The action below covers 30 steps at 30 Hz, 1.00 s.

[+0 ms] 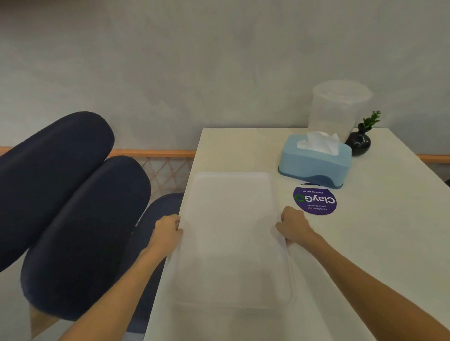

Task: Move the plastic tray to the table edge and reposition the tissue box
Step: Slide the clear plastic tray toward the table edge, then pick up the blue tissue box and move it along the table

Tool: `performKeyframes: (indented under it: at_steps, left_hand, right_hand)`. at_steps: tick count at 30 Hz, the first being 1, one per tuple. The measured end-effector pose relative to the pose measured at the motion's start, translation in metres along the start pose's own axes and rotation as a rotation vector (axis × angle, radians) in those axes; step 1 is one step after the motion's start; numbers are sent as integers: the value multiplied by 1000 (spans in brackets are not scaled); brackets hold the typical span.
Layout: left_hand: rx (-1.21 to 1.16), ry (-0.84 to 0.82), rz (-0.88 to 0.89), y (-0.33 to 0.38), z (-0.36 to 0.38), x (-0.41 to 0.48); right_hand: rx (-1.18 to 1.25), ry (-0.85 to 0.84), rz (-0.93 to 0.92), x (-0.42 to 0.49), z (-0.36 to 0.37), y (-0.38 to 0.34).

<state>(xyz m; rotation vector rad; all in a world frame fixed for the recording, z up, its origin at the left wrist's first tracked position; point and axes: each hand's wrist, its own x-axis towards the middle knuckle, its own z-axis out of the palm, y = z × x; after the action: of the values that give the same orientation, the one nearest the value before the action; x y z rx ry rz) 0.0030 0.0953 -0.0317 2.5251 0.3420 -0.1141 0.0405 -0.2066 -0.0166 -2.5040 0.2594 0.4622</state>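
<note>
Left of my left hand I note dark blue padded chair backs, clear of the work. The left hand is curled closed on the left rim of the plastic tray, right at the tabletop edge on that side. The tray lies flat between my hands, translucent white and hard to read against the pale surface; its left rim appears to run along or slightly past the tabletop edge. My right hand is closed on the opposite rim.

Just beyond my right hand sits a purple round sticker, and further out the blue tissue box, with a clear plastic container and a small black vase behind it.

Risk assessment: further leftward travel could carry the tray off the edge and tip it once I let go. Reaching for the tissue box next, I could knock the vase or container, which stand just behind it.
</note>
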Motion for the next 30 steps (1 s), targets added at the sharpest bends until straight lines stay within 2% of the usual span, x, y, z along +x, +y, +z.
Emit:
performKeyframes:
  at_steps: [10,15,21,25,30]
  left_hand:
    - [-74,-120,65,-16,-13,18]
    - [34,-128,136,-8,-21,28]
    - [-33,-165,319,49,-27,49]
    - [-127,-183,395,105,-24,56]
    - [-351,-231,322,182,0,77]
  right_hand:
    - [17,56,81,-6,11,-12]
    - [47,74,120,-13,0,-9]
    - [96,175,99,-8,-45,-6]
    - [260,294,113,9,-79,5]
    - [403,378,153,40,-112,39]
